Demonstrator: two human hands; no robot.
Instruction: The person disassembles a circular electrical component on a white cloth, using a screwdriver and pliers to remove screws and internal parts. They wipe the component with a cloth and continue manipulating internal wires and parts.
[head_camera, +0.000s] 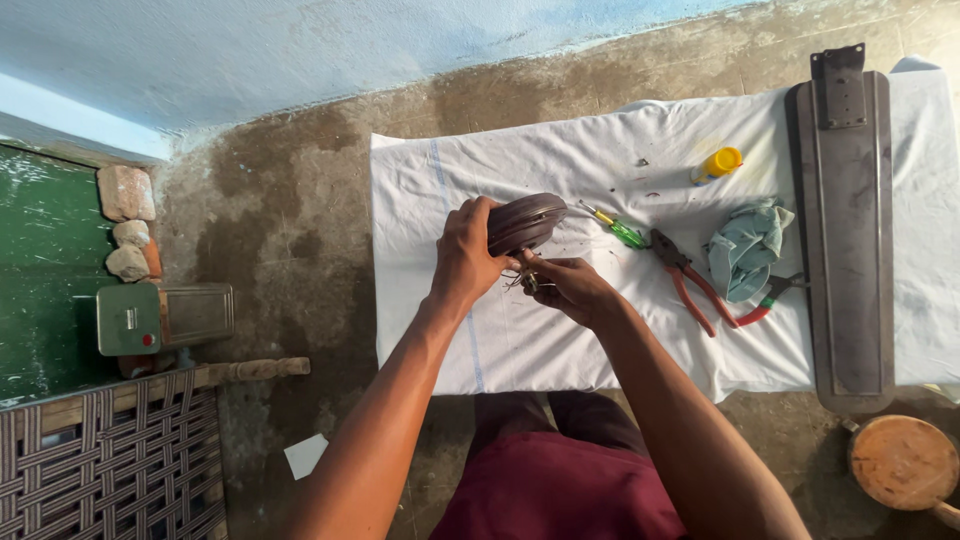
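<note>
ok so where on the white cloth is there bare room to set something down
Bare cloth lies at the white cloth left end, left of the left hand, and along the far edge above the dark round part. It is crowded on the right: screwdriver, pliers, rag, yellow bottle, fan blade.

light: bright soft daylight | shadows: faint, just under the white cloth (560, 330) | glare: none | focus: sharp near the cloth | edges: bent far from it

left hand (466, 262): curled, gripping | right hand (572, 288): fingers pinched (palm down) | arms: extended, converging
</note>
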